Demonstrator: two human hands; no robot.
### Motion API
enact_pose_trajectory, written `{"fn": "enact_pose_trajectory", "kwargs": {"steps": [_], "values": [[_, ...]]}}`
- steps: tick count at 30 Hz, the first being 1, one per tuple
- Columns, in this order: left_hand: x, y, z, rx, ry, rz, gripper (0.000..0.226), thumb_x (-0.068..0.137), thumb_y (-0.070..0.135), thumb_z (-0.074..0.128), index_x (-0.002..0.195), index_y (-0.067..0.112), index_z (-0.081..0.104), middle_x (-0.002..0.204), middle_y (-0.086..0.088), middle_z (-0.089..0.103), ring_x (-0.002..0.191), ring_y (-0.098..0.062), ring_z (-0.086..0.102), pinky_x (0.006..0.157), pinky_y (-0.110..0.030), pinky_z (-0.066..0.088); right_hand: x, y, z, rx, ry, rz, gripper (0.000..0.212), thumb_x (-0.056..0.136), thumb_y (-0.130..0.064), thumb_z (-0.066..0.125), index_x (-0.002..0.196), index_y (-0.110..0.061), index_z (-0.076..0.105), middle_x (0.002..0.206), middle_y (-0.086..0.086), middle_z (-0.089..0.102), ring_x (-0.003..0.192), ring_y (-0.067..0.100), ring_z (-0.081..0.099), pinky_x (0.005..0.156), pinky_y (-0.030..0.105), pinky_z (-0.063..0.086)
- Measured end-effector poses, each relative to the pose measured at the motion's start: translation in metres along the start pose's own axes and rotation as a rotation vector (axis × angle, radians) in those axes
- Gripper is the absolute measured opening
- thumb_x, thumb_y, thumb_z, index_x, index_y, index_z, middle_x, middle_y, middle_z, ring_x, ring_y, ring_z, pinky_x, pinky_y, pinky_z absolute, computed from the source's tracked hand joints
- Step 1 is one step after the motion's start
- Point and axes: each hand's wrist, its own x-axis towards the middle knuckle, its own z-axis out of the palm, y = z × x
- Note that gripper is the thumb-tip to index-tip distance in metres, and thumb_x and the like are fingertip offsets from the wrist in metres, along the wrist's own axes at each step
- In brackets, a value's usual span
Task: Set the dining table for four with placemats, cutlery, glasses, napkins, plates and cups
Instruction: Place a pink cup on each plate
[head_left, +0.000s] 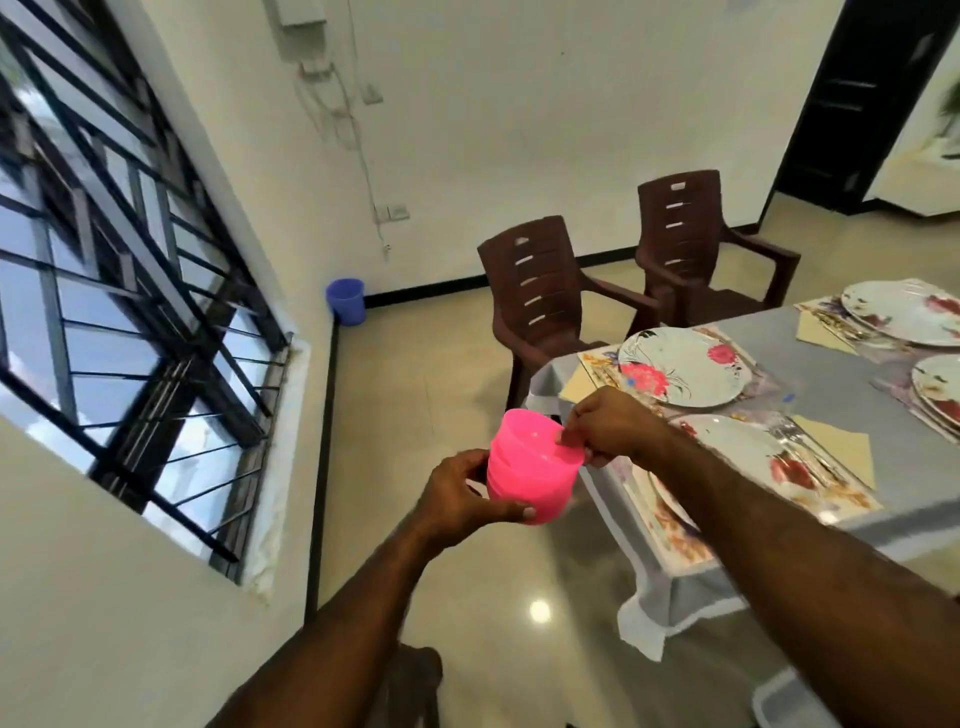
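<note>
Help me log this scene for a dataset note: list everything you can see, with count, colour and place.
cups: a nested stack, count unclear, pink, held in both hands beside the table corner
plates: four in view, white with red flowers, on the table
placemats: floral, under the plates; count unclear
napkins: three visible, pale yellow, beside plates
table: one, grey cloth, at right
chairs: two, brown, along the table's far side
bin: one, blue, on the floor in the corner
window: one, black grille, on the left wall
doorway: one, dark frame, upper right
left hand: grips the stack's side and base
right hand: pinches the top cup's rim
</note>
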Motion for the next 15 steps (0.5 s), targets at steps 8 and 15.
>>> {"fn": "enact_pose_trajectory", "kwargs": {"steps": [8, 15], "values": [[0.063, -0.023, 0.029, -0.115, -0.045, -0.090, 0.080, 0.048, 0.044, 0.106, 0.119, 0.025, 0.076, 0.105, -0.004, 0.080, 0.100, -0.034, 0.074, 0.089, -0.050, 0.063, 0.033, 0.029, -0.044, 0.365, -0.009, 0.113, 0.012, 0.086, 0.004, 0.075, 0.098, 0.002, 0.074, 0.070, 0.014, 0.073, 0.070, 0.028, 0.076, 0.064, 0.033, 0.062], [0.184, 0.000, 0.094, -0.066, -0.119, -0.090, 0.095, 0.043, 0.048, 0.107, 0.129, 0.029, 0.070, 0.113, -0.001, 0.078, 0.103, -0.026, 0.075, 0.088, -0.048, 0.064, 0.100, 0.127, -0.161, 0.501, 0.299, 0.231, 0.009, 0.087, -0.006, 0.079, 0.094, -0.001, 0.077, 0.083, 0.018, 0.078, 0.066, 0.023, 0.074, 0.070, 0.038, 0.061]]}}
